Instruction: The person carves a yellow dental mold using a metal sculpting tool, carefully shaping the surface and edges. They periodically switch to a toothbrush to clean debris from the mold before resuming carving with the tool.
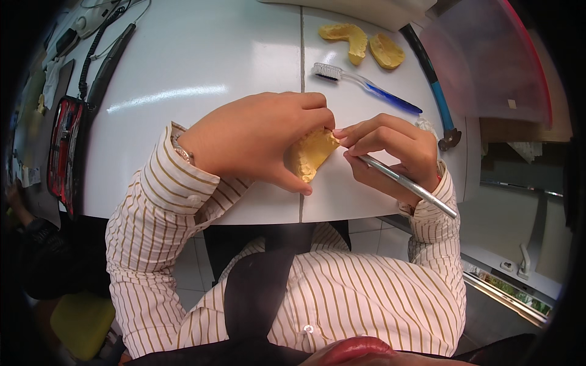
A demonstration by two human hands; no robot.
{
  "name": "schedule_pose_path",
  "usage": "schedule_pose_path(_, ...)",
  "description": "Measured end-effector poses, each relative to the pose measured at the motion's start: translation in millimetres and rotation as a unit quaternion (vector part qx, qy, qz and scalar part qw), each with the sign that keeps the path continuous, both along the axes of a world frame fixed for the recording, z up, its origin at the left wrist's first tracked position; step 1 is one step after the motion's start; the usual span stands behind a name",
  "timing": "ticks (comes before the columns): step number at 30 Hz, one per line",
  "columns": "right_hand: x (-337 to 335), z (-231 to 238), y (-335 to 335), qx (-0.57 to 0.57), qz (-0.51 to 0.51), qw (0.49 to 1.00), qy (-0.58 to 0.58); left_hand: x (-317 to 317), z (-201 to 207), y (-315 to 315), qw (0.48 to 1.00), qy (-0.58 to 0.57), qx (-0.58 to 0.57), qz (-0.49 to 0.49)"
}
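Observation:
My left hand (259, 140) is wrapped round a yellow plaster dental cast (315, 155), its thumb along the near edge and its fingers over the far side. The cast is held just over the white table, with its toothed rim partly in sight. In my right hand (394, 149) is a slim silver metal-handled tool (412, 186), gripped like a pen. Its handle slants back toward my right wrist. The tip is close to the upper right edge of the cast; my fingers hide its shape, and I cannot tell whether it touches.
Beyond my hands lie a toothbrush (366, 88) with a blue handle and two more yellow cast pieces, one curved (348, 39), one rounded (387, 51). A hammer (434, 91) with a blue and black handle lies at the right. A red tool case (66, 152) stands at the left edge.

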State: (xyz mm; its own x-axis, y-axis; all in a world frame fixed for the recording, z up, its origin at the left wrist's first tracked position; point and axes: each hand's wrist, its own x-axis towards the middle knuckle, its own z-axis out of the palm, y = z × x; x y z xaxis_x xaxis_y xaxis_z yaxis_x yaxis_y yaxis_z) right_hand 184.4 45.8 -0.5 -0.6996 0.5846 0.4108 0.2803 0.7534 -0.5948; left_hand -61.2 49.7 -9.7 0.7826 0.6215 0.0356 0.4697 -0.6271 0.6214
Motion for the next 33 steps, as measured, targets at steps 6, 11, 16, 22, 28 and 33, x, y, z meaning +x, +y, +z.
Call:
schedule_pose_path(6,0.6,4.7,2.3,-0.058,-0.007,0.998,-0.028,-0.8,4.6,1.2,0.999,-0.019,-0.047,0.003)
schedule_pose_path(11,0.4,3.1,5.6,-0.092,0.005,0.995,-0.027,-0.3,4.1,2.2,0.998,-0.031,-0.052,-0.007)
schedule_pose_path(16,0.0,-1.0,5.2,-0.113,0.010,0.993,-0.018,-0.4,2.6,0.5,0.998,-0.037,-0.054,0.008)
schedule_pose_path(22,0.3,-1.1,1.4,-0.151,-0.002,0.988,-0.014,4.9,0.8,-5.7,0.995,-0.049,-0.068,0.045)
schedule_pose_path(28,1.4,-2.2,1.7,-0.143,0.007,0.989,-0.031,6.4,1.4,-8.0,0.993,-0.054,-0.087,0.063)
schedule_pose_path(33,-0.5,0.0,0.5,-0.141,0.000,0.989,-0.039,6.5,-0.6,-9.6,0.993,-0.056,-0.080,0.070)
